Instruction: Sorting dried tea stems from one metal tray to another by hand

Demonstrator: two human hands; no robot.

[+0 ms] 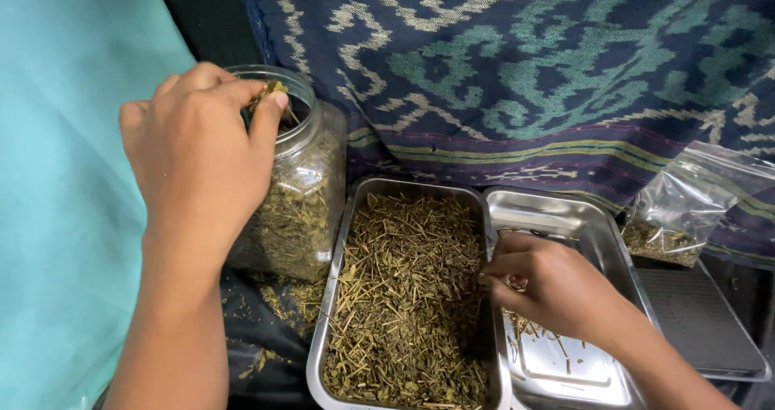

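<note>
Two hands: both are at work around the full steel tray [339, 297], which serves as the landmark for the places below.
Left hand: the left hand [198, 156] is up and to the left of the full tray, over the mouth of the clear plastic jar [303, 192]; thumb and fingers are pinched together on a small tuft of dried herb [273, 89].
Right hand: the right hand [549, 285] sits at the full tray's right rim, fingers curled and pinching into the dried stems [408, 289]; what it grips, if anything, is hidden under the fingers.
Jar: stands upright, touching the full tray's upper left corner, and is largely filled with leafy bits.
Second tray: a nearly bare steel tray [589, 224] lies just right of the full tray, with a few loose stems on it.
Bag: a clear plastic bag [682, 208] with some herb in it lies well to the right of the full tray, against the patterned woven cloth [525, 63].
Step in hand: judging by the pinch over the jar, sorted leaf is being dropped in while the other hand picks through the stems.
Next move calls for: opening the left fingers squarely over the jar mouth so nothing spills onto the dark surface, where crumbs already lie.
</note>
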